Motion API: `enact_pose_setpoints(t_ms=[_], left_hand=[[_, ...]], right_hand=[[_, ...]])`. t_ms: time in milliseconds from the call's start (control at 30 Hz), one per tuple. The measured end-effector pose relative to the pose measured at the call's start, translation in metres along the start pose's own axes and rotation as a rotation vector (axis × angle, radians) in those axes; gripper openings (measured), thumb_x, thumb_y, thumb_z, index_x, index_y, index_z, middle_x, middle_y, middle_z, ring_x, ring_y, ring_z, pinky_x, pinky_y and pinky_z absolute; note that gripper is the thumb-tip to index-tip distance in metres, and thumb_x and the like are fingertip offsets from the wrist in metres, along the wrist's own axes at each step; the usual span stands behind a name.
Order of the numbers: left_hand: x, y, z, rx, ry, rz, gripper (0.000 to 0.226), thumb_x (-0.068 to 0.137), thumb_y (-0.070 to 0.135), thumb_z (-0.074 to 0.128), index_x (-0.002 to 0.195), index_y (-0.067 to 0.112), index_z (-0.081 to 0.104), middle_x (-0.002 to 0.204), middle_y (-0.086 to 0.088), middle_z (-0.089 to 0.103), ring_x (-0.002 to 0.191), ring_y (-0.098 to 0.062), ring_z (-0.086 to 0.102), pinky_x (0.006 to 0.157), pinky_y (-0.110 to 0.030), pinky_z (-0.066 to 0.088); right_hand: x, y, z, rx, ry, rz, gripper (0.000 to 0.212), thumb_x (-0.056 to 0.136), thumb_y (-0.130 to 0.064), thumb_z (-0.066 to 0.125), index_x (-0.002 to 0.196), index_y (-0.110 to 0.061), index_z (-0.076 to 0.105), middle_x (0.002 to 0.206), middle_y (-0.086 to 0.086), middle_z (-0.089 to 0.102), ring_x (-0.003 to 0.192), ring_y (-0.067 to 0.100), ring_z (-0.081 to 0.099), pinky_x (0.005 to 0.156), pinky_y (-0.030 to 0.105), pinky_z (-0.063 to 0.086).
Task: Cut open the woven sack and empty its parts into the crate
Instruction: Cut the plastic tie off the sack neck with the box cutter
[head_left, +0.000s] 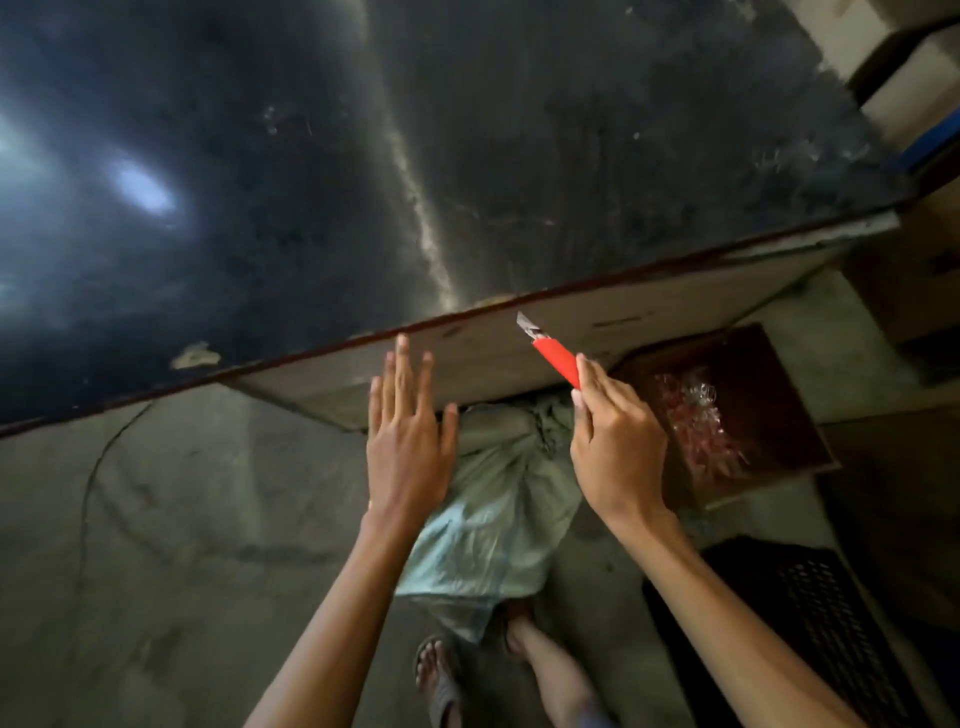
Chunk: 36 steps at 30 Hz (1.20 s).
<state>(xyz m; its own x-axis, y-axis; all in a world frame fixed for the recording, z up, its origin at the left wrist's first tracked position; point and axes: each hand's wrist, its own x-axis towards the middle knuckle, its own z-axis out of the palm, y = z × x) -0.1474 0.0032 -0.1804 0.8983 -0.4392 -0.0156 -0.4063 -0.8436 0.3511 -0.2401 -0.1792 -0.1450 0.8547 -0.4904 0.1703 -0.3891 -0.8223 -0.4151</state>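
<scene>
under table edge (649, 306), on floor between both arms: woven sack (498, 499), pale green, creased, neck tied w/ cord, uncut. right hand (615, 457) closed on red knife (556, 356), blade out, pointing up and clear of sack for safety. left hand (408, 441) flat, fingers spread, empty, prob. reaching to steady sack. black crate (826, 603) nearby at right.

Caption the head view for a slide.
Right hand raises a red utility knife over the tied woven sack; left hand open.
</scene>
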Motion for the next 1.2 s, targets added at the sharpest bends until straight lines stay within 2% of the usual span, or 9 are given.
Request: enact_pose_setpoints(t_ms=[267, 433, 533, 600, 767, 900, 967, 1100, 1200], left_hand=[[-0.121, -0.029, 0.086, -0.028, -0.319, -0.044, 0.066, 0.102, 0.039, 0.038, 0.159, 0.009, 0.019, 0.168, -0.012, 0.011, 0.156, -0.026, 0.003, 0.127, -0.038, 0.006], [-0.113, -0.023, 0.169, -0.015, -0.424, -0.024, 0.064, 0.100, 0.039, 0.043, 0.156, 0.011, 0.028, 0.162, -0.013, 0.032, 0.152, -0.029, 0.024, 0.123, -0.040, 0.022], [-0.087, -0.020, 0.241, 0.026, -0.437, 0.073, 0.061, 0.096, 0.034, 0.051, 0.150, 0.009, 0.037, 0.150, -0.016, 0.046, 0.138, -0.032, 0.042, 0.114, -0.041, 0.034], [-0.066, -0.020, 0.297, 0.089, -0.421, 0.157, 0.061, 0.096, 0.034, 0.050, 0.150, 0.009, 0.037, 0.150, -0.016, 0.046, 0.138, -0.032, 0.042, 0.115, -0.040, 0.033], [-0.001, -0.020, 0.449, 0.190, -0.362, 0.259, 0.073, 0.096, 0.045, 0.050, 0.153, 0.004, 0.031, 0.156, -0.021, 0.039, 0.147, -0.035, 0.031, 0.120, -0.041, 0.023], [0.046, -0.019, 0.550, 0.360, -0.345, 0.257, 0.107, 0.082, 0.066, 0.060, 0.155, 0.000, 0.020, 0.163, -0.022, 0.024, 0.152, -0.038, 0.017, 0.123, -0.045, 0.014], [0.061, -0.020, 0.586, 0.403, -0.343, 0.221, 0.119, 0.073, 0.072, 0.065, 0.154, -0.002, 0.019, 0.163, -0.024, 0.023, 0.151, -0.039, 0.021, 0.123, -0.046, 0.014], [0.063, -0.030, 0.620, 0.402, -0.242, 0.218, 0.088, 0.071, 0.068, 0.072, 0.134, 0.009, 0.054, 0.136, -0.017, 0.060, 0.125, -0.033, 0.057, 0.108, -0.043, 0.041], [0.043, -0.034, 0.606, 0.385, -0.205, 0.224, 0.066, 0.073, 0.066, 0.071, 0.114, 0.014, 0.067, 0.116, -0.012, 0.072, 0.107, -0.029, 0.068, 0.093, -0.037, 0.049]], right_hand=[[-0.116, 0.021, 0.039, 0.036, -0.134, 0.219, 0.041, 0.098, -0.012, 0.056, 0.139, -0.003, 0.057, 0.131, 0.016, 0.067, 0.115, 0.029, 0.067, 0.095, 0.039, 0.056], [-0.156, 0.082, 0.101, 0.087, -0.243, 0.448, 0.041, 0.098, -0.015, 0.052, 0.138, -0.008, 0.057, 0.099, 0.014, 0.074, 0.090, 0.030, 0.072, 0.067, 0.034, 0.052], [-0.168, 0.129, 0.164, 0.158, -0.286, 0.583, 0.044, 0.097, -0.015, 0.050, 0.140, -0.007, 0.053, 0.108, 0.018, 0.070, 0.102, 0.036, 0.068, 0.075, 0.039, 0.052], [-0.174, 0.161, 0.209, 0.169, -0.255, 0.673, 0.044, 0.098, -0.017, 0.047, 0.141, -0.007, 0.053, 0.121, 0.018, 0.066, 0.110, 0.033, 0.065, 0.083, 0.036, 0.051], [-0.173, 0.233, 0.326, 0.281, -0.073, 0.926, 0.034, 0.100, -0.023, 0.045, 0.124, -0.010, 0.064, 0.115, 0.019, 0.066, 0.106, 0.036, 0.064, 0.078, 0.036, 0.048], [-0.160, 0.270, 0.403, 0.362, 0.060, 0.977, 0.035, 0.099, -0.025, 0.044, 0.126, -0.017, 0.065, 0.120, 0.014, 0.066, 0.109, 0.035, 0.063, 0.075, 0.034, 0.041], [-0.157, 0.288, 0.432, 0.413, 0.119, 0.965, 0.036, 0.098, -0.026, 0.044, 0.126, -0.018, 0.066, 0.121, 0.014, 0.066, 0.110, 0.035, 0.062, 0.079, 0.036, 0.045], [-0.167, 0.299, 0.466, 0.518, 0.208, 0.897, 0.035, 0.099, -0.026, 0.043, 0.125, -0.021, 0.066, 0.122, 0.011, 0.067, 0.112, 0.033, 0.061, 0.085, 0.037, 0.047], [-0.181, 0.291, 0.463, 0.578, 0.244, 0.859, 0.037, 0.100, -0.026, 0.043, 0.130, -0.024, 0.065, 0.123, 0.009, 0.067, 0.112, 0.030, 0.062, 0.080, 0.032, 0.043]])
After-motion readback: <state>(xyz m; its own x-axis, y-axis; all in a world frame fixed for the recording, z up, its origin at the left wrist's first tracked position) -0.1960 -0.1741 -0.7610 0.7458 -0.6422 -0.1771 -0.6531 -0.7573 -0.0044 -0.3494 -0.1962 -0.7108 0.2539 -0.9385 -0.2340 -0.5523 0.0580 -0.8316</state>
